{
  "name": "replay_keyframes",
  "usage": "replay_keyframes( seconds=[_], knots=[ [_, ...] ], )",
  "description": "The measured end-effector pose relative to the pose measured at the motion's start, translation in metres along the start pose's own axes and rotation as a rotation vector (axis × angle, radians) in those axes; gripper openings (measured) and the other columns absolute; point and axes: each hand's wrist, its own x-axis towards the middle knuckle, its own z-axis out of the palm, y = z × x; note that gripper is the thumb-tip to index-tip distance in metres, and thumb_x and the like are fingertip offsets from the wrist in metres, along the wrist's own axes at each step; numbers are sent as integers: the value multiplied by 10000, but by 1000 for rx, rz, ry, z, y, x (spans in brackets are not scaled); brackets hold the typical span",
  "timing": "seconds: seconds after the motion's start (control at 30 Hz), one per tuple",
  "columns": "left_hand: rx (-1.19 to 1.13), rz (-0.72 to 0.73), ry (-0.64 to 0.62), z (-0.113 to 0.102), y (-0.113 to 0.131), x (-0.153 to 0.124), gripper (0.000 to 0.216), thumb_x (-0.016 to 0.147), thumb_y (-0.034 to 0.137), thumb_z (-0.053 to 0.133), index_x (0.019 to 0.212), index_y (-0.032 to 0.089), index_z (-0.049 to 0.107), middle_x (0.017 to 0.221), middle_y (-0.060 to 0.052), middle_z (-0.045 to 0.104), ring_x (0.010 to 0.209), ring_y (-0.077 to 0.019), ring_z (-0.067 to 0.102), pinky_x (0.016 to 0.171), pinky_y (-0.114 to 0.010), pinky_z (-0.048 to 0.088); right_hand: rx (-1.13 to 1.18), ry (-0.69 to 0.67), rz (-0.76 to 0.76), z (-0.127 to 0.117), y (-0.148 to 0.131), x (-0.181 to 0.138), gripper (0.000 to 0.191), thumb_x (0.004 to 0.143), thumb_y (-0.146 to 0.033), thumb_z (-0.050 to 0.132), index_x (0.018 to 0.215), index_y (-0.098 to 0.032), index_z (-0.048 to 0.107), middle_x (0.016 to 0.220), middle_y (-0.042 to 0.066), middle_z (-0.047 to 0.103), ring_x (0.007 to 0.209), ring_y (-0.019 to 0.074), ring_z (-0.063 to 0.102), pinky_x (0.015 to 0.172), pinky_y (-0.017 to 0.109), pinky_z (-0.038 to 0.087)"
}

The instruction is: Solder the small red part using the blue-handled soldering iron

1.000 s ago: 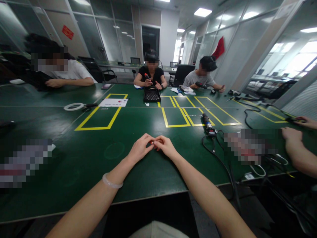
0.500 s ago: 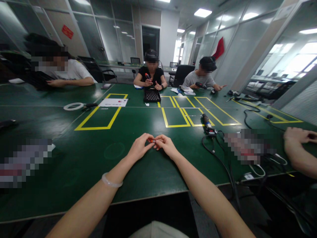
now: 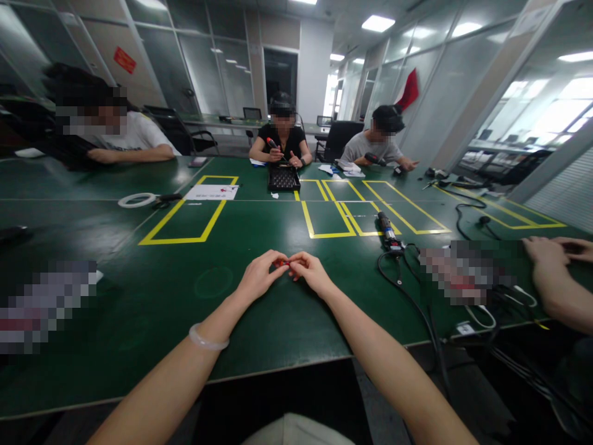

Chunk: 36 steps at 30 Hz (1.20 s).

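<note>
My left hand (image 3: 264,274) and my right hand (image 3: 309,272) meet fingertip to fingertip above the green table (image 3: 287,327). Between their pinched fingers is a small red-orange piece (image 3: 286,263), mostly covered by the fingers and too small to name. Both hands are closed on it, thumbs toward me. A pale bracelet (image 3: 208,339) circles my left wrist.
To the right lies a dark cylindrical tool (image 3: 386,227) with black cables. Yellow tape outlines (image 3: 328,235) mark the table. Across it, a person holds a red-tipped tool over a black tray (image 3: 283,180). A co-worker's hands (image 3: 551,252) rest at far right.
My hands stay in nearly the same place, and the small piece shows slightly differently between the fingers. The co-worker's hands at far right have shifted a little left.
</note>
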Motion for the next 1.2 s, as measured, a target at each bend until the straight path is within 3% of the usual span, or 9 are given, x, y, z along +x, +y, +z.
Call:
replay_keyframes(
  seconds=[0.13,0.23,0.33,0.47,0.57,0.7,0.9,1.0,1.2],
  knots=[
    [-1,-7,0,-2,2,1,214,915,378,515,1002,224,635,919,-23,636,836,-177,605,756,-281,453,-46,66,-13,-6,-8,0,302,724,-397,699,906,-177,603,770,15,659,647,129,612,532,234,474],
    [2,-14,4,-3,1,1,223,919,382,506,998,221,639,912,-27,639,832,-179,605,744,-281,450,-111,230,-61,-29,-22,4,311,737,-406,668,938,-178,609,877,53,683,716,149,625,581,254,485],
    [-1,-18,5,-4,0,-1,237,920,394,506,1000,219,643,906,-28,637,824,-178,604,730,-276,445,-284,421,-134,-76,-40,9,308,772,-421,604,959,-176,615,914,77,679,798,186,625,652,293,490],
    [-5,-19,-1,-7,0,-2,246,924,394,493,997,215,645,896,-27,638,816,-175,602,725,-271,439,-860,577,-176,-160,-62,11,274,795,-318,555,994,-150,641,1001,127,659,946,238,591,863,385,445],
    [-9,-27,5,-9,2,-2,261,932,401,476,987,216,650,891,-25,644,812,-174,603,721,-266,434,-1307,722,46,-216,-72,-1,396,764,-243,588,1147,-147,622,1230,206,553,1158,328,470,938,448,360],
    [-5,-53,10,-12,2,-2,259,932,399,478,990,218,655,875,-19,651,798,-175,607,713,-265,432,-1407,744,401,-261,-73,-18,584,735,-275,657,1294,-151,543,1290,263,487,1131,375,484,857,452,372],
    [-12,-91,8,-12,0,-3,259,928,400,489,987,215,660,860,-18,675,801,-182,629,712,-267,433,-1384,687,518,-262,-68,-10,517,746,-254,626,1244,-139,553,1057,226,611,959,313,589,808,419,375],
    [-21,-108,10,-12,-3,-3,269,925,415,491,991,216,660,855,-18,689,801,-187,640,711,-267,438,-1415,688,524,-248,-62,-2,486,765,-277,610,1226,-136,551,1083,232,610,1008,323,581,866,466,350],
    [-19,-108,40,-15,-7,-2,272,928,419,483,992,221,658,858,-18,700,802,-189,650,699,-265,442,-1382,586,453,-207,-49,-1,458,802,-316,576,1233,-170,518,1086,160,641,956,264,625,764,336,439]
  ],
)
